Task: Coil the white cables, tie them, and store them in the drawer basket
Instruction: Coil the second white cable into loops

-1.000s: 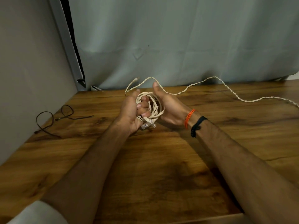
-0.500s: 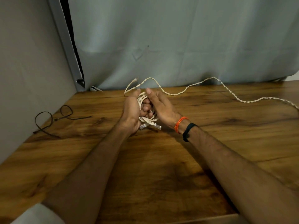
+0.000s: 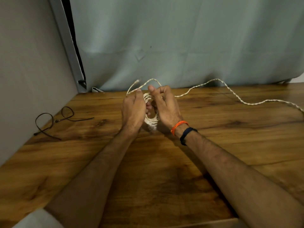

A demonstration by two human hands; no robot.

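Note:
A small coil of white twisted cable [image 3: 150, 119] hangs between my two hands above the wooden table [image 3: 164, 178]. My left hand [image 3: 133, 112] grips the coil from the left, with a short free end and its plug [image 3: 136, 82] arching over it. My right hand [image 3: 164, 106] closes on the coil from the right, thumb up, back of the hand towards me. The loose rest of the cable [image 3: 230, 92] snakes away across the table to the right edge of view. No drawer basket is in view.
Two dark cable ties [image 3: 54, 120] lie looped on the table at the left, near a grey wall. A pale blue curtain [image 3: 181, 46] hangs along the table's far edge. The table's near edge runs along the bottom right.
My right hand has turned over from palm-up beside the coil to fingers closed round it, and moved closer to my left hand. The coil is now mostly covered by both hands.

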